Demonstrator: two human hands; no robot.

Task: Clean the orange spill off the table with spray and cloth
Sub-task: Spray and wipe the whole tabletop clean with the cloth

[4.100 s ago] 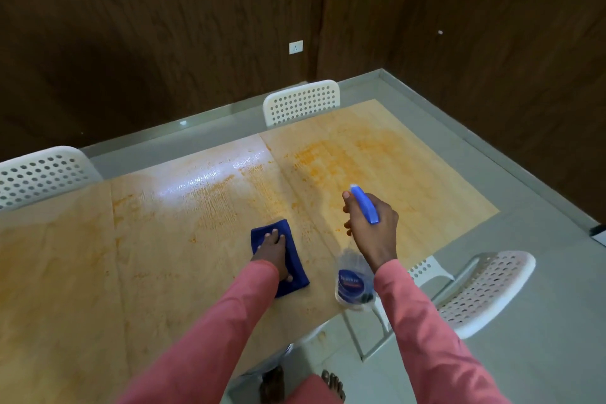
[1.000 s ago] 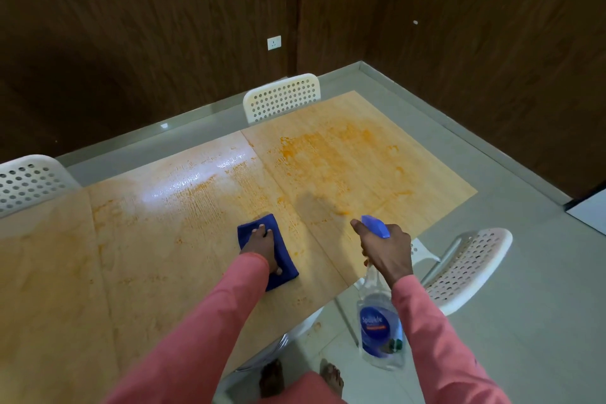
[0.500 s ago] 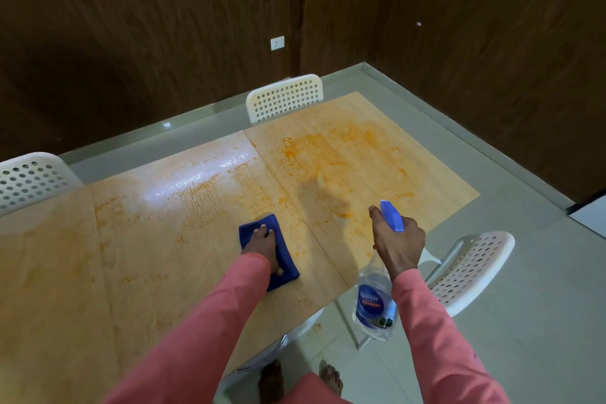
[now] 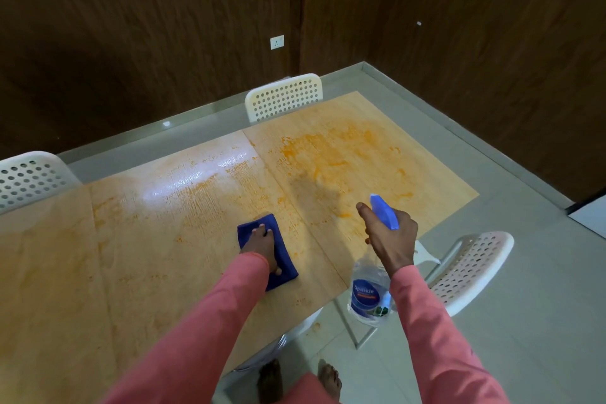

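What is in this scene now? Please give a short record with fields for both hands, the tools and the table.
left hand: rests flat on the blue cloth
right hand: grips the spray bottle, nozzle toward the far table part
table: wooden, orange spill smeared across it, heaviest on the far right
chairs: white perforated chair at the right

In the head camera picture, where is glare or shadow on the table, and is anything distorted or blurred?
Head view: a bright glare patch lies on the wet table left of centre; a soft dark shadow falls on the orange spill beyond the spray bottle; the wide lens bends the table edges and white chairs; the bottle label is slightly blurred.
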